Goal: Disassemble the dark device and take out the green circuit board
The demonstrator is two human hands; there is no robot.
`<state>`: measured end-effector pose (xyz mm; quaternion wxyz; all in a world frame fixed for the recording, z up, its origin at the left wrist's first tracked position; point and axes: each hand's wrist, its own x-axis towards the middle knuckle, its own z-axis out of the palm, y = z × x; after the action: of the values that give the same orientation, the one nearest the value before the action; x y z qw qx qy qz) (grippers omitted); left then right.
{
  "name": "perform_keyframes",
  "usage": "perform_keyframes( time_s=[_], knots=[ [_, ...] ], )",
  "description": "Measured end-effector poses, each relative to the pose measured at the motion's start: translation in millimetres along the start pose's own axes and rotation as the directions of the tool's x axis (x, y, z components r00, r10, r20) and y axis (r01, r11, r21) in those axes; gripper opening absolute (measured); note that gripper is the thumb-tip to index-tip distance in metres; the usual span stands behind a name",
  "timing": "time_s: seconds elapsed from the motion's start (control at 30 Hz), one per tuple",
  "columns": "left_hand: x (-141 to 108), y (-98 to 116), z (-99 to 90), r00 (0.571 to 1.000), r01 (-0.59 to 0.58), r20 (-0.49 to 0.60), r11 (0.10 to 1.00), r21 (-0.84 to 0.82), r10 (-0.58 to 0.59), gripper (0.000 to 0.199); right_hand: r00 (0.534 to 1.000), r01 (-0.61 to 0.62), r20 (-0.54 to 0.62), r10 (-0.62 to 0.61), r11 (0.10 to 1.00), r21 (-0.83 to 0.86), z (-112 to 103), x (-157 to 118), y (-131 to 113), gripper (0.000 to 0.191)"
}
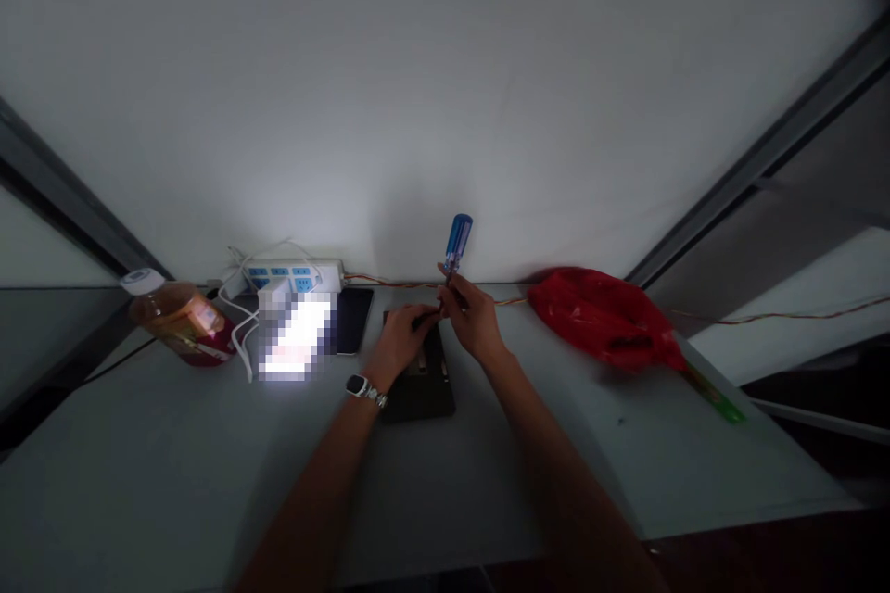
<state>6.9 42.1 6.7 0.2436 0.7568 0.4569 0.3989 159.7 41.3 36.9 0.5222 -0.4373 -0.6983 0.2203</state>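
A screwdriver point(457, 239) with a see-through blue handle stands nearly upright, leaning a little to the right. My right hand point(474, 320) is closed around its lower part, with the handle rising above the fingers. Close beside it, my left hand point(403, 338) has its fingers pinched together by the shaft's lower end; whatever they hold is too dark and small to make out. Under both hands lies a dark flat rectangular board point(417, 400) with small light metal parts on it. The screwdriver's tip is hidden by my fingers.
To the left are a bottle point(184, 320) with a white cap, a power strip point(298, 274) with white cables, a blurred glowing screen point(298, 338) and a dark phone point(353, 320). A red plastic bag point(602, 310) lies right, a green-tipped item point(719, 400) protruding. A wall point(445, 111) rises behind.
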Motion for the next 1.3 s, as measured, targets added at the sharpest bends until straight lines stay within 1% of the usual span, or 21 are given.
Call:
perform_keyframes(
  time_s=[0.23, 0.37, 0.47, 0.7, 0.83, 0.97, 1.07, 1.2, 1.3],
  knots=[
    [0.5, 1.1, -1.8, 1.000, 0.006, 0.012, 0.999, 0.036, -0.006, 0.023, 0.999, 0.013, 0.036, -0.012, 1.000, -0.021, -1.3, 0.3, 0.8, 0.041],
    [2.6, -0.5, -1.3, 0.999, -0.032, 0.020, 0.999, 0.006, 0.032, 0.021, 0.999, 0.007, 0.034, -0.006, 1.000, -0.009, -3.0, 0.7, -1.2, 0.042],
    [3.5, -2.6, 0.1, 0.999, -0.037, 0.019, 0.999, -0.009, 0.038, 0.020, 0.999, -0.008, 0.045, 0.008, 1.000, 0.004, -3.9, 0.6, -1.3, 0.043],
    [5.1, -3.6, 2.2, 0.999, -0.053, -0.003, 0.998, 0.040, 0.053, 0.018, 0.995, -0.025, 0.101, 0.024, 1.000, 0.006, -7.5, 1.6, -3.3, 0.042],
    [6.4, -0.5, 1.2, 0.999, -0.049, -0.003, 0.996, 0.079, 0.049, 0.017, 0.997, -0.074, 0.032, 0.072, 0.995, 0.060, -8.5, 9.7, -9.0, 0.034],
    [7.1, 0.7, -0.2, 1.000, -0.005, 0.005, 0.998, 0.063, 0.004, 0.016, 0.994, -0.100, -0.035, 0.104, 0.989, 0.105, -6.3, 16.5, -11.9, 0.027],
    [8.7, -2.2, -0.1, 1.000, 0.018, 0.024, 0.999, 0.050, -0.020, 0.016, 0.993, -0.105, -0.044, 0.111, 0.988, 0.113, -4.6, 16.5, -11.2, 0.027],
    [12.7, -10.9, 3.0, 0.997, -0.036, 0.074, 0.996, 0.087, 0.030, 0.018, 0.993, -0.114, 0.003, 0.114, 0.984, 0.136, -4.3, 15.4, -9.1, 0.028],
    [14.6, -17.2, 5.2, 0.991, -0.102, 0.086, 0.994, 0.043, 0.098, 0.021, 0.995, -0.098, 0.017, 0.097, 0.987, 0.126, -5.4, 15.8, -8.9, 0.030]
  ],
)
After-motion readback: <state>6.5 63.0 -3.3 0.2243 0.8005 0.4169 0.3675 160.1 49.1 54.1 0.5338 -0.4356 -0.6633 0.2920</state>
